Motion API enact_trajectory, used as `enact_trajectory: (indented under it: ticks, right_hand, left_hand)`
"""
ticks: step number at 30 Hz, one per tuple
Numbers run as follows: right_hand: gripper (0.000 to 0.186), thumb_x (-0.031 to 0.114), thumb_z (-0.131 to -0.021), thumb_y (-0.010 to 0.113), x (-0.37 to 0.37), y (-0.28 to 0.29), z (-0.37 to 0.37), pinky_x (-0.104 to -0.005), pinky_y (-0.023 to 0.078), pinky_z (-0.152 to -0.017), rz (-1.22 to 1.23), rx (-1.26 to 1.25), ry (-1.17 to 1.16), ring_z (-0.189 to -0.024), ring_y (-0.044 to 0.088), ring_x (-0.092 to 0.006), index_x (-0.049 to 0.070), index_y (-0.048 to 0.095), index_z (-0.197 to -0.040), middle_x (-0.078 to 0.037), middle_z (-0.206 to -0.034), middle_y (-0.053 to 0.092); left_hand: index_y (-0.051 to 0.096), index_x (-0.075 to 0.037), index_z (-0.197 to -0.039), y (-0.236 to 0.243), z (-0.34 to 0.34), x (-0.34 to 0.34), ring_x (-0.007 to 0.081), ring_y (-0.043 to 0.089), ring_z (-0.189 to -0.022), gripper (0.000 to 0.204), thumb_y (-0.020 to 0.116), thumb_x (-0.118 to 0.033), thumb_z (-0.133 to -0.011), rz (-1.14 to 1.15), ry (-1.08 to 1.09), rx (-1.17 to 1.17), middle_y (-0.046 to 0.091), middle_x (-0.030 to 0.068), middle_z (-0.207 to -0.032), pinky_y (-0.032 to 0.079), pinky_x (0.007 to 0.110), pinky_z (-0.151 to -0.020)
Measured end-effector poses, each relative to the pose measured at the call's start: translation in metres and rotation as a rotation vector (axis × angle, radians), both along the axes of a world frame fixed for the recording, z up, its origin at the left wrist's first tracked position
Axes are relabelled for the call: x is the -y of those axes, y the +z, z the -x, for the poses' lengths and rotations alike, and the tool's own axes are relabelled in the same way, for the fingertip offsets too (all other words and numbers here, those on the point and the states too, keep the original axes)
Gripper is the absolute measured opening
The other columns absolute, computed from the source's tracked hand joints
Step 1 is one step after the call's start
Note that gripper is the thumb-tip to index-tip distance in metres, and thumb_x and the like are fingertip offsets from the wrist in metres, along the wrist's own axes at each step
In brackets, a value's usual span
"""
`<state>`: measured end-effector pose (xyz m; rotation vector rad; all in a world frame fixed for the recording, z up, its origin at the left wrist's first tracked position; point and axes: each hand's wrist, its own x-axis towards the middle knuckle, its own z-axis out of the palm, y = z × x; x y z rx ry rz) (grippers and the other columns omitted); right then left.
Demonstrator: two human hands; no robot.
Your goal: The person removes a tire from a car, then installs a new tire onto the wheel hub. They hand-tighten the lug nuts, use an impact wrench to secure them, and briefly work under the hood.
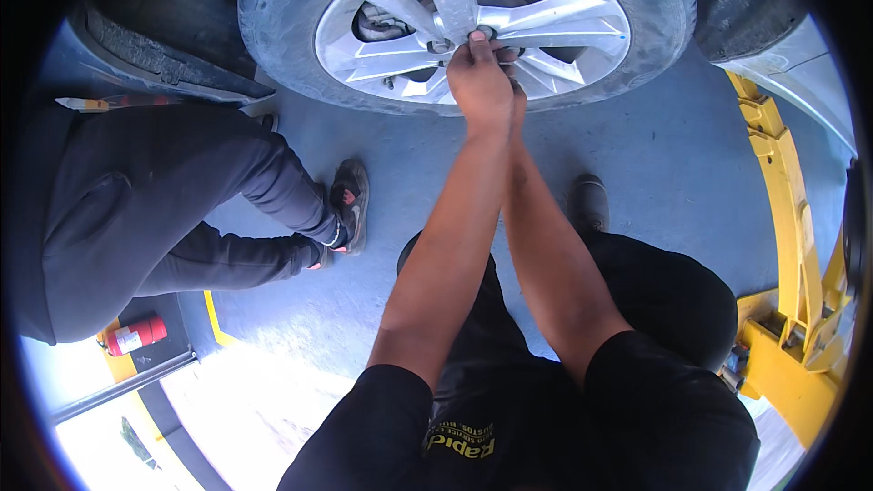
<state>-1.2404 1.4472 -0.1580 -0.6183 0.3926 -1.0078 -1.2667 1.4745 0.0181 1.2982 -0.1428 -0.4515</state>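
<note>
In front of me is a car wheel with a silver spoked rim inside a black tire. Both my arms reach up to its hub. My left hand is closed at the wheel's centre, its thumb and fingers pressed together by the lug holes. A small dark piece shows at the thumb tip, too small to make out. My right hand lies close against the left and is mostly hidden by it. Its visible fingers are curled at the hub. A lug nut sits left of my fingertips.
At left, another person in dark trousers is beside the wheel, a shoe on the blue-grey floor. A yellow lift post stands at right. A red fire extinguisher is at lower left. Car body panels flank the wheel.
</note>
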Motion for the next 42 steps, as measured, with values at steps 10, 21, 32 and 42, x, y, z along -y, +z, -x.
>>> enact_trajectory:
  ticks: [10,21,32,42]
  right_hand:
    - [0.030,0.027,-0.094,0.072,0.002,-0.017,-0.006,-0.0342,0.053,-0.068,0.031,-0.024,-0.176,-0.078,0.069,-0.0177,-0.002,0.069,-0.092,-0.012,-0.089,0.075]
    - [0.027,0.021,-0.101,0.056,-0.017,0.071,0.023,-0.0392,0.047,-0.058,-0.249,-0.316,-0.036,-0.065,0.059,-0.0186,0.000,0.066,-0.088,-0.008,-0.076,0.064]
    - [0.037,0.027,-0.101,0.052,-0.016,0.088,0.095,-0.0379,0.045,-0.052,0.055,-0.742,0.579,-0.058,0.059,-0.0187,0.005,0.069,-0.077,-0.011,-0.072,0.067]
    - [0.024,0.017,-0.093,0.061,0.047,-0.027,0.250,-0.0455,0.057,-0.063,0.376,-1.549,0.810,-0.069,0.071,-0.0331,-0.002,0.076,-0.096,-0.018,-0.083,0.074]
  left_hand:
    - [0.065,0.002,-0.105,0.018,-0.008,-0.010,0.0196,0.069,-0.074,0.030,0.057,-0.027,-0.107,0.044,-0.106,-0.201,0.069,0.0086,-0.087,0.055,0.030,-0.063]
    - [0.070,-0.001,-0.108,0.003,-0.032,-0.021,0.0188,0.071,-0.082,0.033,0.062,-0.033,-0.104,-0.125,-0.271,-0.061,0.072,0.0088,-0.096,0.057,0.030,-0.069]
    - [0.056,-0.003,-0.131,-0.026,0.068,-0.068,0.0171,0.055,-0.085,0.040,0.061,-0.029,-0.101,-0.050,0.019,-0.142,0.063,0.0074,-0.105,0.044,0.032,-0.073]
    - [0.056,-0.011,-0.132,-0.057,0.155,-0.079,0.0158,0.051,-0.083,0.045,0.063,-0.042,-0.100,-0.265,-0.543,-0.396,0.058,0.0027,-0.109,0.045,0.030,-0.073]
